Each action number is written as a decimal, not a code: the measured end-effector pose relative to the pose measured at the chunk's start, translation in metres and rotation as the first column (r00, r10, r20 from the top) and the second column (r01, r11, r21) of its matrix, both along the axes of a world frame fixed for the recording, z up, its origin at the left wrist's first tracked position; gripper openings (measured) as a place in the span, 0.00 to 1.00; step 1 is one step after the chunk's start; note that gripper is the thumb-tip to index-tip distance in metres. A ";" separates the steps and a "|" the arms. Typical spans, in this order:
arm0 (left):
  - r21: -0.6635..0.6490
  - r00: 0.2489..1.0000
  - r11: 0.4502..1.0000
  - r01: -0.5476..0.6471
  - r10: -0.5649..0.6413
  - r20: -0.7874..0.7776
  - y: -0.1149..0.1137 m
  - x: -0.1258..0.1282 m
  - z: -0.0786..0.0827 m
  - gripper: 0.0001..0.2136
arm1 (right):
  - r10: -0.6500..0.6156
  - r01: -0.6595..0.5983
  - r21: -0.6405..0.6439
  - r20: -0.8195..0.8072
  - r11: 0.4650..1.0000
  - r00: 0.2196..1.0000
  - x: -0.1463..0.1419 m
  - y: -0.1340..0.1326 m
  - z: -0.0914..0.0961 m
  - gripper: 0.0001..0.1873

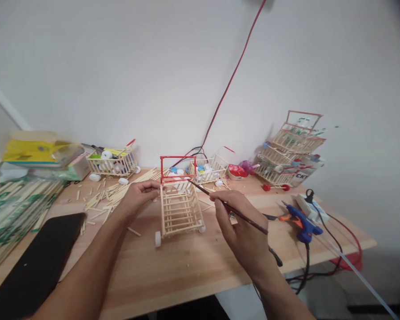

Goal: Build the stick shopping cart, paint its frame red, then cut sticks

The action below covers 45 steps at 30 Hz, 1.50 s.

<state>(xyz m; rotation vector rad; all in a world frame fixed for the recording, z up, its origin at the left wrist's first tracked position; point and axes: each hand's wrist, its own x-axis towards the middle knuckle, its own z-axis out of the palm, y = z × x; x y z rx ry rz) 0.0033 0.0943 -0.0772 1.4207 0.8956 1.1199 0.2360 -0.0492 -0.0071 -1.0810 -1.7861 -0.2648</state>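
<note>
A small cart of wooden sticks (pixel 180 212) with white wheels and a red handle frame stands on the wooden table (pixel 193 266). My left hand (pixel 138 198) grips the cart's left side near the red frame, fingers closed on it. My right hand (pixel 240 231) pinches a thin dark paintbrush (pixel 226 205). The brush tip points at the cart's upper right edge, near the red frame.
Loose sticks (pixel 110 195) lie at back left, near a stick basket with bottle caps (pixel 112 162). Further carts (pixel 293 151) are stacked at right. A blue glue gun (pixel 302 222), a power strip (pixel 311 208), cables, a red paint dish (pixel 236 171), chopstick packs (pixel 10 209) and a black pad (pixel 36 262) surround them.
</note>
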 end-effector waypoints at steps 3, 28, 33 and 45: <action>-0.003 1.000 1.000 -0.004 0.004 0.000 0.001 0.000 -0.001 0.09 | -0.030 0.030 -0.006 0.017 1.000 0.999 0.001 -0.001 0.003 0.11; 0.033 1.000 0.999 0.019 -0.018 -0.024 0.002 -0.001 0.000 0.10 | 0.100 -0.101 -0.017 -0.060 0.995 0.993 -0.017 0.008 -0.004 0.11; 0.027 0.999 0.999 0.034 -0.033 -0.012 0.003 -0.002 -0.002 0.10 | 0.161 -0.161 0.005 -0.088 0.987 0.983 -0.027 0.011 -0.003 0.11; 0.016 0.999 1.000 0.019 -0.019 -0.034 0.004 -0.002 -0.002 0.14 | 0.151 -0.160 -0.029 -0.199 0.987 0.968 -0.035 0.021 -0.010 0.09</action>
